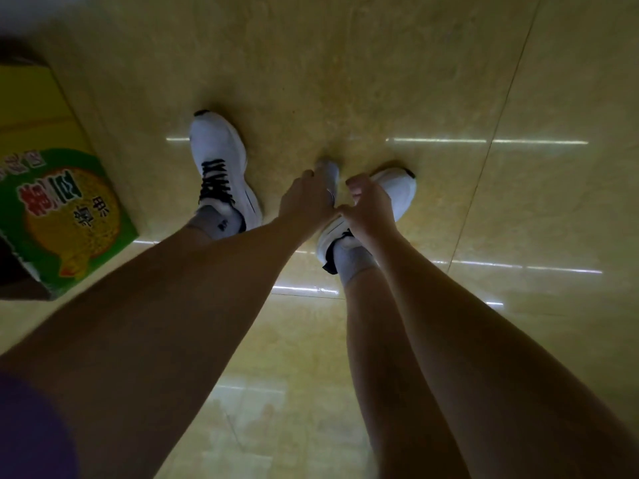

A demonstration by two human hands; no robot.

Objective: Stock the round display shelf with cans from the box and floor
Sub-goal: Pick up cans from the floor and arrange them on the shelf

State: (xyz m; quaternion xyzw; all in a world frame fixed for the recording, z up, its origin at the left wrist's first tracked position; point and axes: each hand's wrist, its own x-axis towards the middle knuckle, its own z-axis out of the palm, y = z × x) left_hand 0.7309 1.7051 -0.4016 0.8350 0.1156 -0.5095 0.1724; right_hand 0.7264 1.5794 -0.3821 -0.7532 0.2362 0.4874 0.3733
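I am bent over the tiled floor with both arms stretched down. My left hand (307, 198) grips a pale grey can (330, 176) just above the floor, between my two feet. Close to the can's right side is my right hand (371, 209), its fingers bent and its thumb spread toward the left hand. Nothing shows inside it, and I cannot tell whether it touches the can. The cardboard box (65, 216), printed green and yellow, stands at the left edge. The round display shelf is out of view.
My white sneakers are planted on the glossy yellow tiles: the left one (221, 167) beside the box, the right one (394, 191) partly under my right hand. Bare floor (484, 81) stretches ahead and to the right.
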